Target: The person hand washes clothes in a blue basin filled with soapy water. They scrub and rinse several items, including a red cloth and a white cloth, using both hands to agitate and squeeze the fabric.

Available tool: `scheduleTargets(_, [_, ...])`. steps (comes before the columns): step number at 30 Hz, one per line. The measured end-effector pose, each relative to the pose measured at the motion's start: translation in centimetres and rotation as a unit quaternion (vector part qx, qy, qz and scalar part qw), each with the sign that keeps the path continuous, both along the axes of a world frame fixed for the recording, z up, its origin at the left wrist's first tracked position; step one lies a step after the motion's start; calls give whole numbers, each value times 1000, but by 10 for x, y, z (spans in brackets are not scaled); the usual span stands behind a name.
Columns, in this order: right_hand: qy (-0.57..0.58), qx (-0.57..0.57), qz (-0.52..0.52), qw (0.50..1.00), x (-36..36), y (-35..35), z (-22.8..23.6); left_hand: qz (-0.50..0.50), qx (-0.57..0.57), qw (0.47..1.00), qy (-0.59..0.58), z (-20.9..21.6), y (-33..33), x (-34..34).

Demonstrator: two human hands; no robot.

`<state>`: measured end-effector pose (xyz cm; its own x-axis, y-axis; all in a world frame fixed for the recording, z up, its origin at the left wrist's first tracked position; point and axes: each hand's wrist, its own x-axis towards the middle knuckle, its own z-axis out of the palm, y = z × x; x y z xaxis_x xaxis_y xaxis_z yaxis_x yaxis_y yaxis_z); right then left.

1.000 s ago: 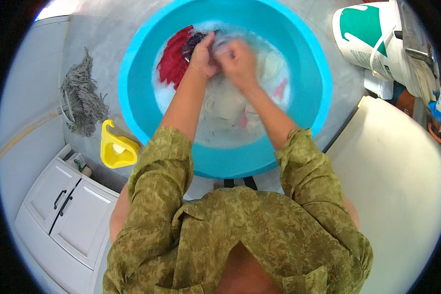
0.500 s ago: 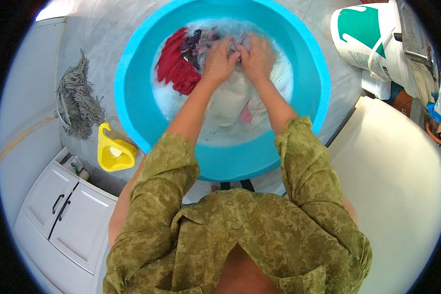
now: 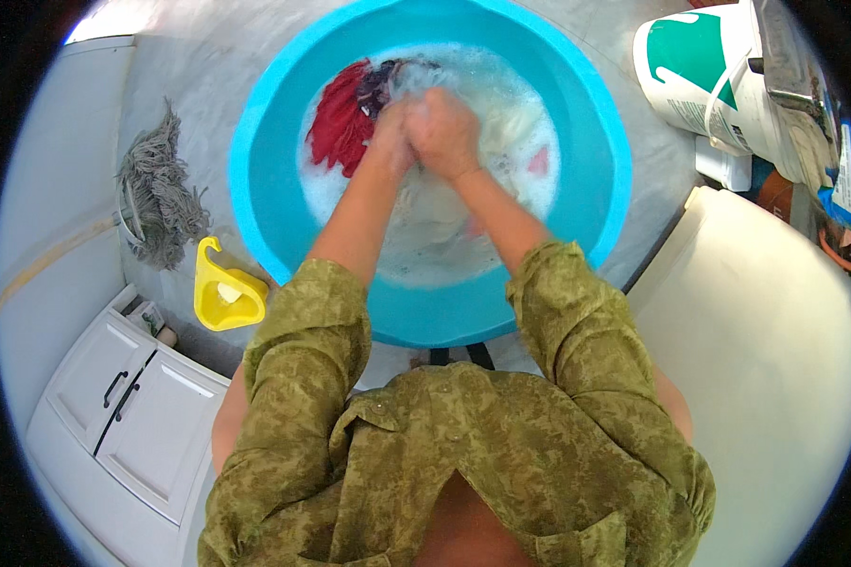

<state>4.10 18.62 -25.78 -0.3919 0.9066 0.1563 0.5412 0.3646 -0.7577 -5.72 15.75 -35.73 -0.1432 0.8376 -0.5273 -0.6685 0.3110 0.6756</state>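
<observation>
Both hands are together over the soapy water of a big blue basin. My right hand is curled into a fist, pressed against my left hand, which is blurred and partly covered. A wet grey cloth bunches up between and beyond them, gripped by both. Left of the hands lies a dark red cloth, half in the suds, beside a dark patterned cloth. Pale fabric with pink patches soaks under the foam on the right.
On the floor at left are a grey string mop and a yellow holder with a pale piece of soap in it. A white cabinet stands at lower left. To the right are a white-and-green bucket and a large cream-coloured surface.
My hands came together and moved left, closing round the grey cloth. My right hand went from spread fingers to a fist. More pale fabric now shows on the right.
</observation>
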Motion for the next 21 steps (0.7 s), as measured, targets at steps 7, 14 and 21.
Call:
scheduleTargets(7, [-167, -26, -113, 979, 71, 49, -6, 4, 2, 870, 493, 77, 33, 43])
scheduleTargets(14, [-380, -117, 67, 915, 111, -7, -30, -373, -14, 601, 707, 77, -36, 66])
scheduleTargets(21, [-118, -204, -134, 963, 131, 19, -44, -248, -18, 672, 698, 85, -52, 59])
